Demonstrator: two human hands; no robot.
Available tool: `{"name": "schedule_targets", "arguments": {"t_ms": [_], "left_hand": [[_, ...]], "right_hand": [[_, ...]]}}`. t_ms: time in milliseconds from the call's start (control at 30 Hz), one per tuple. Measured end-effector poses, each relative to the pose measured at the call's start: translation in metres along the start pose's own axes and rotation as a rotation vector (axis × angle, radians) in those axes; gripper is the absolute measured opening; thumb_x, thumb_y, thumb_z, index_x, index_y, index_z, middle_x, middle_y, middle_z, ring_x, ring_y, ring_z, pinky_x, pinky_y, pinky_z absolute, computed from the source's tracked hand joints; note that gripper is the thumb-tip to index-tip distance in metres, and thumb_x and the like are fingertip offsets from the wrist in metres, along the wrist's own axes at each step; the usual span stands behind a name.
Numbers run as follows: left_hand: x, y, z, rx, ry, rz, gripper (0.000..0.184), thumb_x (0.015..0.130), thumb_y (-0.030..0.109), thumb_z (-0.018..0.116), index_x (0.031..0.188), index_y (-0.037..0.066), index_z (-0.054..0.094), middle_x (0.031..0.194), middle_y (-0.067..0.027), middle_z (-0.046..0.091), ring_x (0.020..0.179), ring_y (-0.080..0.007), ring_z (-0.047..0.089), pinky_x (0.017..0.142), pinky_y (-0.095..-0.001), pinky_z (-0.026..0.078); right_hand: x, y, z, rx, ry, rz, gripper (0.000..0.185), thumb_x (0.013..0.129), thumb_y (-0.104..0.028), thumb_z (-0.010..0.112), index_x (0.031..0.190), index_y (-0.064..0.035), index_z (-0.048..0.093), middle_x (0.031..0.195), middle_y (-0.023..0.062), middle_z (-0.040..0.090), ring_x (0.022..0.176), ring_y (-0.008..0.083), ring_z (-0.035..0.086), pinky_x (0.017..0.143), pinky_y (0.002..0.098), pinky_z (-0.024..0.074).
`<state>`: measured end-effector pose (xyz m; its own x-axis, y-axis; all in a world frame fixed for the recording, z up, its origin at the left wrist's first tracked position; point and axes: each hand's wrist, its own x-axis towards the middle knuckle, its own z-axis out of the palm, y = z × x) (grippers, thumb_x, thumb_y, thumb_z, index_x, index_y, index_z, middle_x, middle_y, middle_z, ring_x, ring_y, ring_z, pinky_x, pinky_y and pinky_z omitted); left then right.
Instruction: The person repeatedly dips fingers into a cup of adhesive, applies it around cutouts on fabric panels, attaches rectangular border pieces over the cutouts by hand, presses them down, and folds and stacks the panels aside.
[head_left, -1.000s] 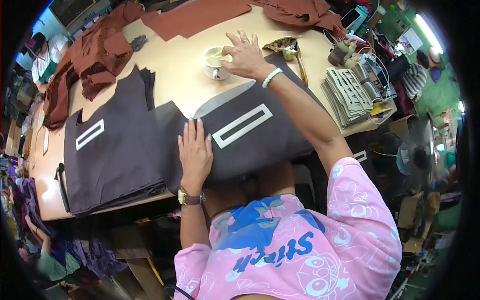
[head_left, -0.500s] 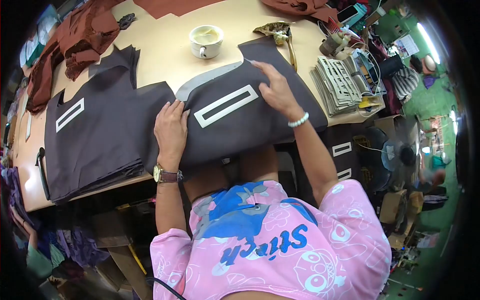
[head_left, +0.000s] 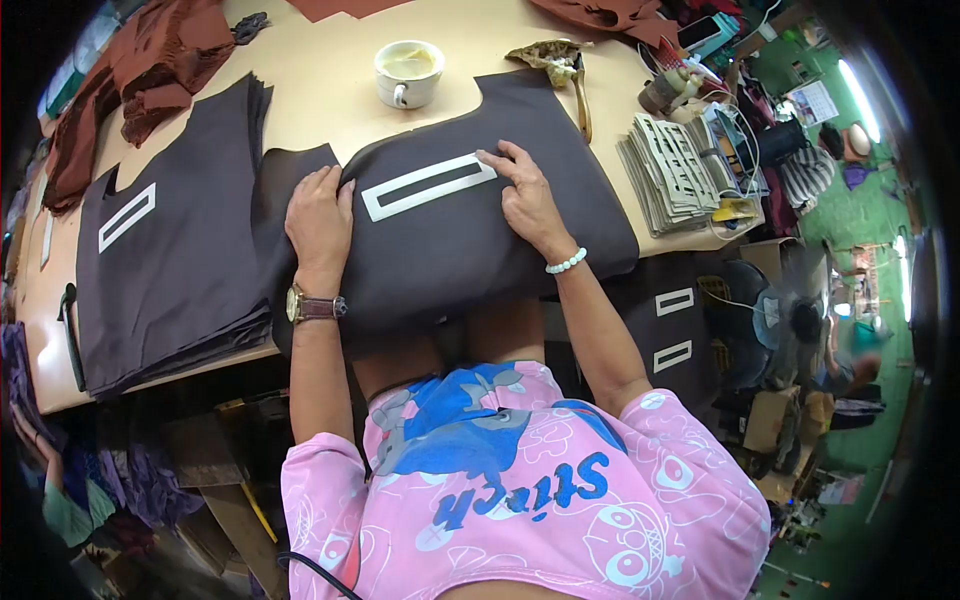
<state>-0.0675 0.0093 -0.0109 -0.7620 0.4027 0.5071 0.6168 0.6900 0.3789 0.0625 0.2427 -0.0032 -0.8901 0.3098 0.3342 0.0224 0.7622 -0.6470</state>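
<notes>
Hands: two, bare, well apart, palms down. The left hand [head_left: 318, 225] lay spread on the dark cloth, fingers side by side, clamped on nothing. The right hand [head_left: 528, 200] had its fingertips at the near-right end of a white frame [head_left: 420, 190]; whether they pinched it or only touched it could not be told.

Cloth [head_left: 440, 270]: one piece, under both hands, its near side drooping over the edge of the surface [head_left: 310, 60].

Frame: one, slim, flat on the cloth between the hands, set aslant.

Stack [head_left: 180, 240]: dark cloth, left of the left hand, with a second frame [head_left: 127, 217] on top.

Cup [head_left: 408, 80]: one, white, pale contents, beyond the hands and near the cloth's far edge.

Tool [head_left: 582, 110]: one, wooden-handled, beyond the right hand.

Cards [head_left: 670, 180]: one pile, slotted, right of the right hand.

Hazards, as judged: the frame could skew or crease if the right fingertips dragged sideways. The cloth could slip towards the lap, drawn by its drooping side, should the left hand lift. A sweep of the right hand could upset the cup and stain the cloth.
</notes>
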Motion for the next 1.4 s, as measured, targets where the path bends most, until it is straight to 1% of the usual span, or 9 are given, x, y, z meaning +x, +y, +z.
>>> {"name": "schedule_targets", "arguments": {"t_ms": [133, 233, 433, 467, 567, 733, 1033, 1233, 1400], "left_hand": [[0.000, -0.001, 0.000, 0.008, 0.009, -0.003, 0.027, 0.082, 0.021, 0.063, 0.103, 0.004, 0.065, 0.107, -0.0143, 0.063, 0.101, -0.0292, 0.059, 0.088, -0.0371, 0.046], [-0.002, -0.001, 0.000, 0.006, 0.011, -0.006, 0.027, 0.082, 0.021, 0.063, 0.103, 0.004, 0.065, 0.106, -0.0140, 0.063, 0.101, -0.0291, 0.058, 0.088, -0.0369, 0.046], [-0.001, -0.002, 0.001, 0.007, 0.025, 0.000, 0.027, 0.082, 0.021, 0.064, 0.102, 0.003, 0.065, 0.106, -0.0136, 0.063, 0.100, -0.0288, 0.058, 0.087, -0.0365, 0.046], [-0.001, -0.001, 0.000, 0.000, 0.026, -0.004, 0.027, 0.082, 0.021, 0.064, 0.102, 0.003, 0.065, 0.106, -0.0136, 0.063, 0.100, -0.0288, 0.058, 0.087, -0.0364, 0.046], [-0.002, -0.001, 0.001, -0.007, 0.029, -0.006, 0.027, 0.082, 0.021, 0.064, 0.103, 0.003, 0.065, 0.106, -0.0136, 0.063, 0.100, -0.0288, 0.058, 0.087, -0.0364, 0.046], [-0.002, -0.003, 0.002, -0.005, 0.040, 0.004, 0.027, 0.082, 0.019, 0.064, 0.103, 0.003, 0.065, 0.105, -0.0137, 0.063, 0.100, -0.0286, 0.059, 0.087, -0.0367, 0.046], [-0.002, -0.004, 0.003, -0.031, 0.065, 0.006, 0.025, 0.078, 0.016, 0.066, 0.100, 0.003, 0.065, 0.102, -0.0099, 0.064, 0.099, -0.0262, 0.058, 0.086, -0.0372, 0.045], [-0.002, -0.005, 0.003, -0.019, 0.061, 0.009, 0.025, 0.079, 0.016, 0.065, 0.100, 0.003, 0.065, 0.103, -0.0099, 0.064, 0.100, -0.0264, 0.057, 0.087, -0.0375, 0.044], [-0.003, -0.006, 0.005, -0.018, 0.065, 0.011, 0.025, 0.079, 0.017, 0.065, 0.100, 0.003, 0.064, 0.103, -0.0105, 0.063, 0.100, -0.0267, 0.057, 0.088, -0.0377, 0.044]], "right_hand": [[-0.004, -0.013, 0.002, -0.510, -0.154, -0.009, 0.057, 0.074, 0.005, 0.043, 0.127, -0.0153, 0.052, 0.135, 0.0204, 0.038, 0.125, 0.0373, 0.037, 0.106, 0.0462, 0.0263], [-0.002, -0.019, 0.002, -0.820, -0.161, 0.005, 0.053, 0.081, -0.004, 0.047, 0.131, -0.0181, 0.047, 0.139, 0.0174, 0.034, 0.127, 0.0372, 0.033, 0.104, 0.0522, 0.0250], [-0.007, -0.033, 0.015, -1.232, -0.171, -0.194, 0.040, 0.086, -0.016, 0.047, 0.122, 0.0002, 0.053, 0.139, 0.0152, 0.034, 0.126, 0.0381, 0.034, 0.104, 0.0546, 0.0238], [-0.009, -0.044, 0.018, -1.227, -0.203, -0.207, 0.038, 0.084, -0.019, 0.050, 0.113, 0.0032, 0.059, 0.138, 0.0155, 0.035, 0.126, 0.0367, 0.034, 0.105, 0.0536, 0.0231], [-0.012, -0.061, 0.026, -1.182, -0.230, -0.249, 0.035, 0.082, -0.020, 0.053, 0.108, 0.0021, 0.063, 0.136, 0.0161, 0.036, 0.126, 0.0356, 0.034, 0.105, 0.0537, 0.0233], [-0.002, -0.041, 0.011, -0.978, -0.040, -0.256, 0.019, 0.083, -0.019, 0.053, 0.092, -0.0067, 0.063, 0.128, 0.0152, 0.044, 0.122, 0.0355, 0.038, 0.098, 0.0574, 0.0278], [0.023, -0.021, 0.008, -1.058, -0.201, -0.280, 0.021, 0.086, -0.020, 0.050, 0.101, -0.0086, 0.059, 0.135, 0.0162, 0.038, 0.129, 0.0382, 0.030, 0.104, 0.0599, 0.0198], [0.009, -0.053, 0.004, -1.468, -0.388, -0.319, 0.034, 0.083, -0.020, 0.052, 0.114, -0.0056, 0.057, 0.142, 0.0127, 0.028, 0.134, 0.0341, 0.022, 0.107, 0.0577, 0.0162], [0.010, -0.038, 0.003, -1.466, -0.426, -0.212, 0.049, 0.085, -0.020, 0.049, 0.131, -0.0049, 0.044, 0.146, 0.0113, 0.023, 0.135, 0.0333, 0.019, 0.107, 0.0577, 0.0138]]}}
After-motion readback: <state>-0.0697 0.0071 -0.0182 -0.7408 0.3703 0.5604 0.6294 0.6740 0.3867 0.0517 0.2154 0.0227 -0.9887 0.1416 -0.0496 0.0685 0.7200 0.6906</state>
